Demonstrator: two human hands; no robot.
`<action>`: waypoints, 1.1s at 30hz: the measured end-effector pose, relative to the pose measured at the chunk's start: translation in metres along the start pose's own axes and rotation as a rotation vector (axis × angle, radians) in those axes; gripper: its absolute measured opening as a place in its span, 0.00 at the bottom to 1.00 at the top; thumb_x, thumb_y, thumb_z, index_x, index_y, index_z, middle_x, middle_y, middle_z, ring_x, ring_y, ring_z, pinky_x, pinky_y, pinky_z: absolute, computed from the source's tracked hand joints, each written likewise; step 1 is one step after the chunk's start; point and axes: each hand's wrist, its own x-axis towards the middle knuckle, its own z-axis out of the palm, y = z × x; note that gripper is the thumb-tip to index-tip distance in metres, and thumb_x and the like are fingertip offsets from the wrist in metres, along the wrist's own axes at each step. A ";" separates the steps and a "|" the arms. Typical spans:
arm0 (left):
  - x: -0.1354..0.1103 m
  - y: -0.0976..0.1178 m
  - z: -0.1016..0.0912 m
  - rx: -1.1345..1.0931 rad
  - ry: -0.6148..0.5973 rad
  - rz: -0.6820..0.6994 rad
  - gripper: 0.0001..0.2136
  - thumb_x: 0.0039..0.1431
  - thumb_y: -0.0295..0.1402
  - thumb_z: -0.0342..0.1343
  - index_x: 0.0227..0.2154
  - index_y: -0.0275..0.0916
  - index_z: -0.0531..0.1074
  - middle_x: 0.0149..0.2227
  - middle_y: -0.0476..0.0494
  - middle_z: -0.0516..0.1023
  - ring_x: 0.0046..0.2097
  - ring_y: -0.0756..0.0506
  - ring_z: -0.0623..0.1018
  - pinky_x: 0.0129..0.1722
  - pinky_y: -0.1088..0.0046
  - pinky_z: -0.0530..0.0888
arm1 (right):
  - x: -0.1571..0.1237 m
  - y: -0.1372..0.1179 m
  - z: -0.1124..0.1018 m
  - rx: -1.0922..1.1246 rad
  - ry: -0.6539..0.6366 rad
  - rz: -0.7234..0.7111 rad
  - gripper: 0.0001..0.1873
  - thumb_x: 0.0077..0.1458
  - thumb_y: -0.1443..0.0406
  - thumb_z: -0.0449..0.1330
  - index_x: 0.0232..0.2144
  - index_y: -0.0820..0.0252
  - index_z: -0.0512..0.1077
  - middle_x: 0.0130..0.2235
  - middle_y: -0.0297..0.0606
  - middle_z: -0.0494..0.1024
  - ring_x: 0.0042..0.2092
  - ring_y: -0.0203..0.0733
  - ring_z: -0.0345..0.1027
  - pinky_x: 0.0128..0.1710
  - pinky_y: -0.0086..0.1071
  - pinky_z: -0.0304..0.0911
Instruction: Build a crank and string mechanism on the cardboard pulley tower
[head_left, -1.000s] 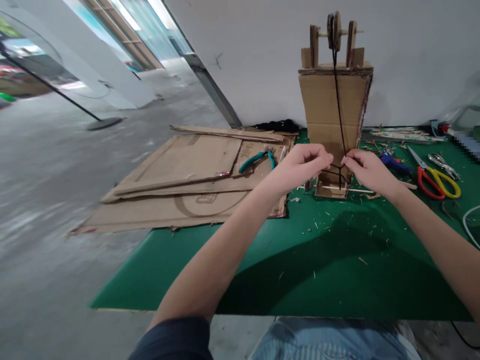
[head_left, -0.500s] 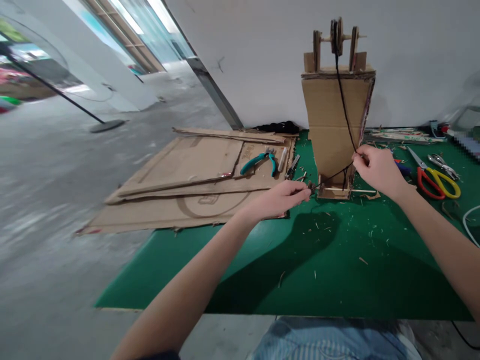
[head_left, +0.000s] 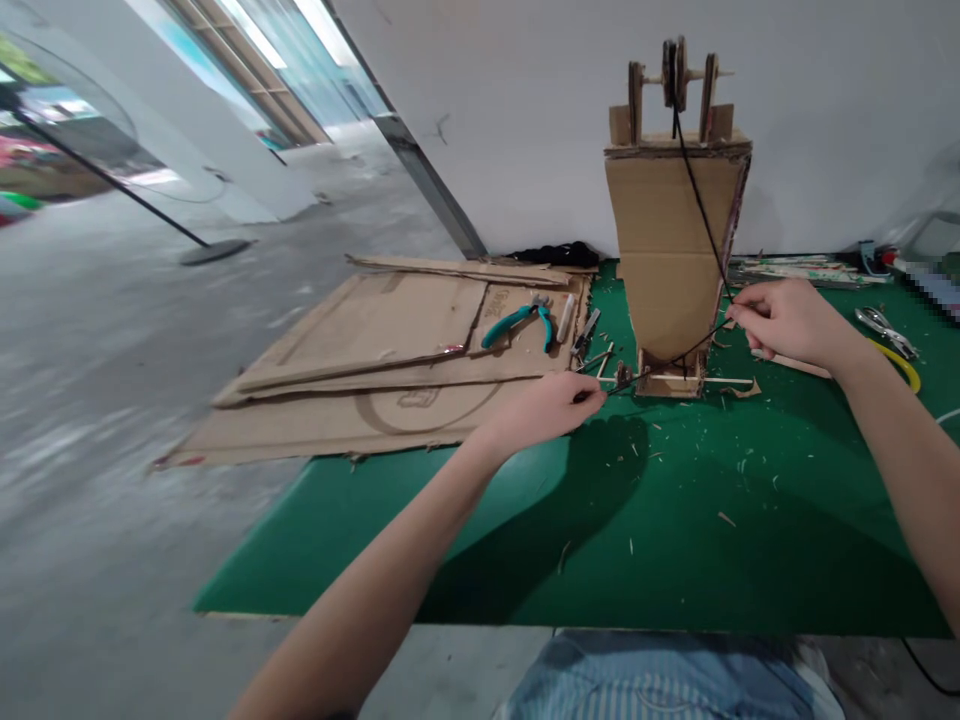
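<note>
A tall cardboard stand (head_left: 664, 230) rises against the wall, with a cardboard pulley wheel (head_left: 675, 75) on a stick at its top. Black string (head_left: 699, 205) runs down from the wheel to my right hand (head_left: 787, 322), which pinches it right of the stand. From there it slants down left, past the small cardboard box (head_left: 670, 388) at the stand's foot. My left hand (head_left: 544, 408) is closed on the string to the left of that box. A thin wooden stick (head_left: 724, 380) passes through the box, with a small brown wheel (head_left: 624, 375) at its left end.
Teal-handled cutting pliers (head_left: 517, 325) and a white tube (head_left: 565, 318) lie on stacked cardboard sheets (head_left: 375, 330) at the left. On the green table (head_left: 675, 530) are scraps, metal scissors (head_left: 886, 332) and a yellow scissor handle (head_left: 911, 370), partly behind my right arm.
My hands have moved apart, the left one leftward and the right one rightward. The string between them is pulled straighter, and my right arm now covers the red handle of the scissors.
</note>
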 end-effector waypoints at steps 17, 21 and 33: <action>-0.017 0.025 0.014 0.354 -0.039 0.049 0.12 0.61 0.33 0.44 0.26 0.40 0.70 0.28 0.46 0.77 0.30 0.46 0.75 0.27 0.72 0.59 | 0.014 0.027 -0.010 -0.199 0.309 -0.004 0.11 0.59 0.59 0.54 0.25 0.54 0.68 0.24 0.39 0.75 0.30 0.46 0.71 0.34 0.40 0.63; -0.016 0.033 0.022 0.459 -0.054 0.100 0.13 0.62 0.33 0.44 0.28 0.40 0.72 0.30 0.43 0.79 0.32 0.43 0.78 0.28 0.71 0.63 | 0.021 0.025 0.003 0.358 0.419 0.088 0.11 0.60 0.55 0.53 0.29 0.51 0.66 0.31 0.40 0.77 0.35 0.47 0.73 0.35 0.41 0.67; -0.021 0.025 0.033 0.469 -0.096 0.074 0.15 0.64 0.32 0.40 0.29 0.38 0.72 0.30 0.40 0.79 0.32 0.41 0.79 0.28 0.71 0.66 | 0.031 0.028 0.026 1.007 0.338 0.156 0.12 0.55 0.53 0.57 0.29 0.52 0.60 0.24 0.29 0.64 0.27 0.37 0.65 0.32 0.37 0.69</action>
